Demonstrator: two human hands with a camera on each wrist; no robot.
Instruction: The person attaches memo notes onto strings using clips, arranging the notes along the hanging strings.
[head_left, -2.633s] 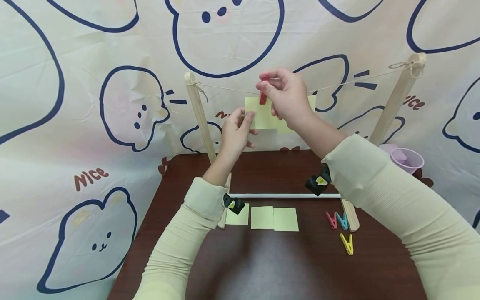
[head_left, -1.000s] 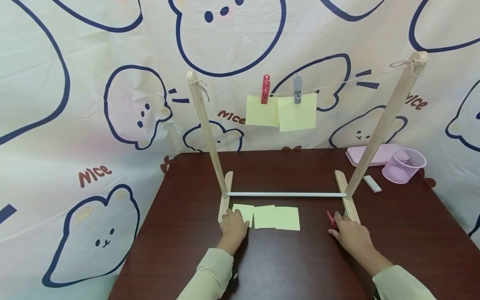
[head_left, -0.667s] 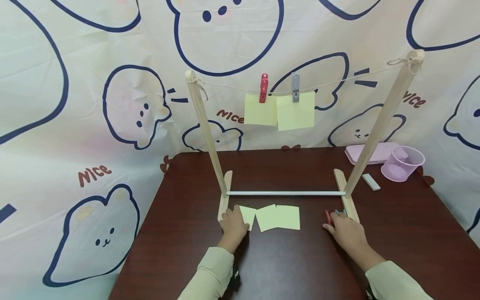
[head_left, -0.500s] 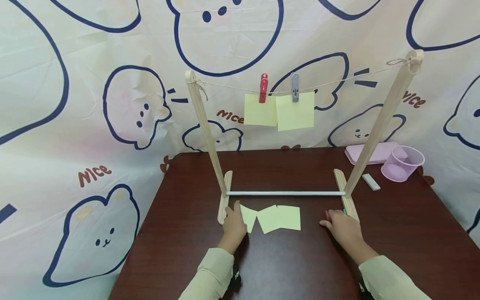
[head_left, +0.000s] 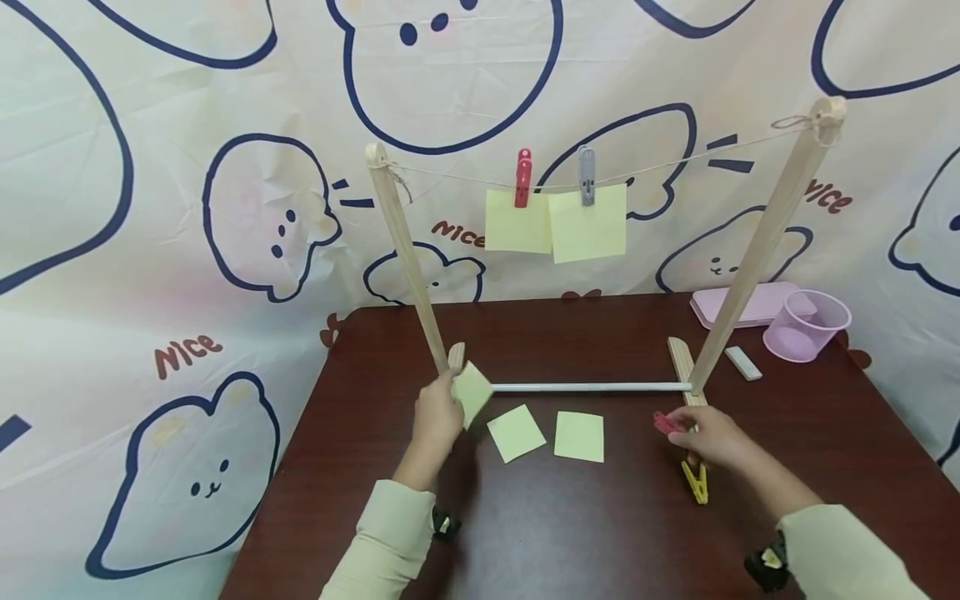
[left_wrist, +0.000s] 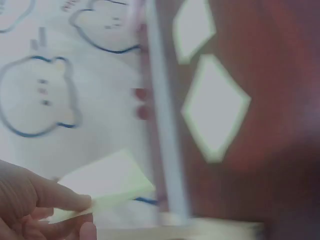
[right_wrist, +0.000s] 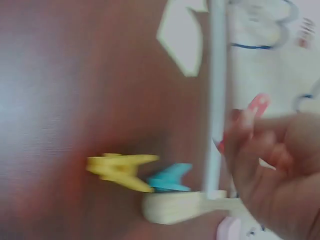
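Observation:
My left hand (head_left: 437, 417) pinches a yellow-green sticky note (head_left: 473, 392) by its edge, lifted off the table beside the left post of a wooden frame. Thumb and fingers around that note (left_wrist: 105, 185) show up close in the left wrist view. My right hand (head_left: 712, 435) holds a red clothespin (head_left: 666, 423) near the foot of the right post. Below it on the table lies a yellow clothespin (head_left: 696, 482); a blue clothespin (right_wrist: 170, 177) shows in the right wrist view. Two more notes, a tilted one (head_left: 517, 433) and a straight one (head_left: 580, 436), lie flat between the hands.
Between two wooden posts (head_left: 768, 242) runs a string; a red clothespin (head_left: 523, 177) and a grey clothespin (head_left: 587, 176) hold two overlapping notes there. A white rod (head_left: 585, 387) joins the feet. Back right are a purple cup (head_left: 798, 333), a pink case (head_left: 757, 307) and a white block (head_left: 743, 363).
Both hands came down from the hanging notes to the table. The left hand then took and raised the leftmost note, the right hand picked up the red clothespin, and the middle note turned.

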